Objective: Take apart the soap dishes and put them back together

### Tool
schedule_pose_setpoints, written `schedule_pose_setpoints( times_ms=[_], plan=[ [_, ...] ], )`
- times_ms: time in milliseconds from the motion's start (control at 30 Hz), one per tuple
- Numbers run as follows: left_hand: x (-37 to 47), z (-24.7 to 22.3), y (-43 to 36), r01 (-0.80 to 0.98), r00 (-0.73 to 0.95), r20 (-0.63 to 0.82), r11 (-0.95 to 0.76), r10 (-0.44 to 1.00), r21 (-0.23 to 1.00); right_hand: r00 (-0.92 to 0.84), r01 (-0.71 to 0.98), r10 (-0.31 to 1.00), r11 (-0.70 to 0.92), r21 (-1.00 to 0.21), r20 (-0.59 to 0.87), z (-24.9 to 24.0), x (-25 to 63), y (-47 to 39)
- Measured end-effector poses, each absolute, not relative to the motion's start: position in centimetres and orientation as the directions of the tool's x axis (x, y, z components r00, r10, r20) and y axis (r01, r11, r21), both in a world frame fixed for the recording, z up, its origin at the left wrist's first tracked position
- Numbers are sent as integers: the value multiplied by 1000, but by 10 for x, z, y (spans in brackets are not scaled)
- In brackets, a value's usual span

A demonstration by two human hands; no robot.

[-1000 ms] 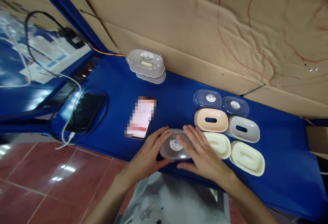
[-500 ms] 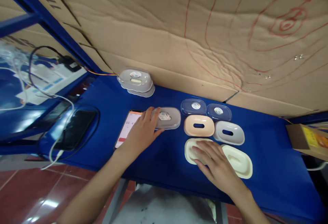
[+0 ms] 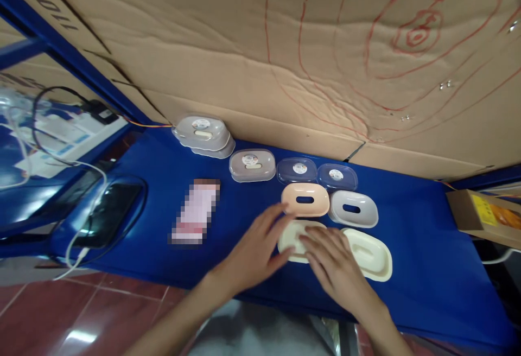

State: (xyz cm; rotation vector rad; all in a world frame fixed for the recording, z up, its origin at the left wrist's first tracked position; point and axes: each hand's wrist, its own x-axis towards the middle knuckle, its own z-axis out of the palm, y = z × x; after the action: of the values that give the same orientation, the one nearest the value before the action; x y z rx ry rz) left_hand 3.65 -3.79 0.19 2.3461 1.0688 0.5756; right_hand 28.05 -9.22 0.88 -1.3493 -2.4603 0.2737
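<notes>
My left hand (image 3: 260, 245) is open, its fingers spread at the left edge of an oval cream tray (image 3: 292, 236). Over the same tray lies my right hand (image 3: 331, 258), fingers stretched out and partly hiding it; whether it presses on the tray I cannot tell. A second cream tray (image 3: 372, 256) rests just right of that hand. Behind the trays are a peach oval dish with a slot (image 3: 305, 208) and a light grey slotted dish (image 3: 355, 217). Two clear lids with round stickers, the left lid (image 3: 290, 170) and the right lid (image 3: 345, 181), lie farther back.
A grey box with a clear lid (image 3: 264, 174) stands left of the lids, with stacked similar boxes (image 3: 222, 141) behind it. A phone with a blurred screen (image 3: 197, 212) lies on the blue table (image 3: 150, 226). Cardboard (image 3: 228, 63) walls the back; a small carton (image 3: 468, 217) stands right.
My left hand has let go of the lidded grey box and moved right to the cream tray. That box now sits farther back, beside the clear lids. My right hand stays over the tray.
</notes>
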Motion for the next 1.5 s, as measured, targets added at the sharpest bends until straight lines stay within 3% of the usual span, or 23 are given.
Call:
schedule_pose_setpoints(
  times_ms=[100,267,467,767,867,1000,1100,1200,1333,1433,1500],
  plan=[
    [44,-15,-70,530,711,121,-641,693,556,-458,833,858,505,-224,231,9,292,-66],
    [35,-29,-76,626,649,111,-611,753,486,-481,841,844,521,-148,237,-1,292,-35],
    [10,-27,-70,665,546,90,-496,833,558,-457,826,840,523,-212,291,-9,286,-33],
    [29,-29,-64,632,590,26,-481,807,608,-385,787,850,506,-352,360,-12,283,-36],
    [25,-25,-69,534,526,79,-401,847,744,-332,777,859,483,-402,391,-12,285,-36],
    [18,-27,-74,204,366,75,-158,928,966,-197,753,870,429,-498,451,-6,287,-39],
    [23,-31,-74,-50,271,-27,42,962,998,-126,702,869,419,-576,479,-1,283,-47],
    [35,-30,-72,-331,230,-204,274,951,903,-128,640,864,447,-625,487,2,272,-57],
    [54,-19,-67,-703,275,-378,453,884,549,-204,579,835,524,-625,511,0,257,-69],
    [64,-14,-63,-808,351,-439,504,827,305,-263,583,797,581,-569,544,-2,253,-73],
    [68,-12,-62,-819,375,-459,520,805,242,-300,598,770,612,-517,564,-4,253,-75]
  ],
)
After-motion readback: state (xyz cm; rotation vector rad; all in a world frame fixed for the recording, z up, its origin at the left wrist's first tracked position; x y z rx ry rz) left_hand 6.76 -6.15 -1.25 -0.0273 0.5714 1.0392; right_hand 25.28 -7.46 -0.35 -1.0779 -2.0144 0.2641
